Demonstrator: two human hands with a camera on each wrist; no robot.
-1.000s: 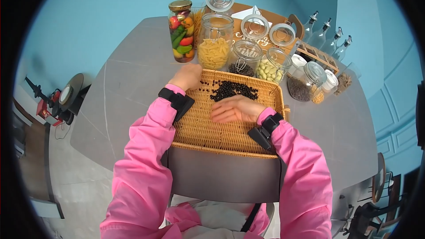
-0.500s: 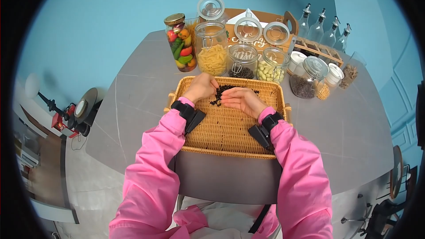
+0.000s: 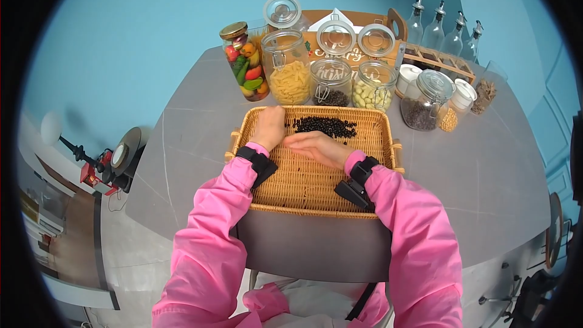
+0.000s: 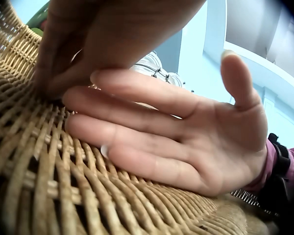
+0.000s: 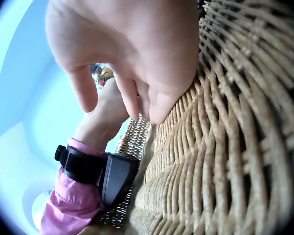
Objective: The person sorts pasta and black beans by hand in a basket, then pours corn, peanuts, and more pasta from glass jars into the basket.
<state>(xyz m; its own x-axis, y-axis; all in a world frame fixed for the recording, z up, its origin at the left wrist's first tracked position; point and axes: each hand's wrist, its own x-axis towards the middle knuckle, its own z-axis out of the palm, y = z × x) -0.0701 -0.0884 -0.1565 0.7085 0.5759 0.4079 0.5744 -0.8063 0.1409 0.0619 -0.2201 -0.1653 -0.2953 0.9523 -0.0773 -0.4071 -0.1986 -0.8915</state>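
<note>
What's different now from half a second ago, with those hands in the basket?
The left hand has shifted left along the far side of the basket. The right hand, palm open, has moved left and slightly toward the person, so more dark beans show. Whether anything was gripped or released is hidden. The basket and jars stayed put.

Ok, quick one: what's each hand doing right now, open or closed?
Left hand: can't be told; its grip, down in the basket, isn't clear.
Right hand: open, nothing in its palm.
</note>
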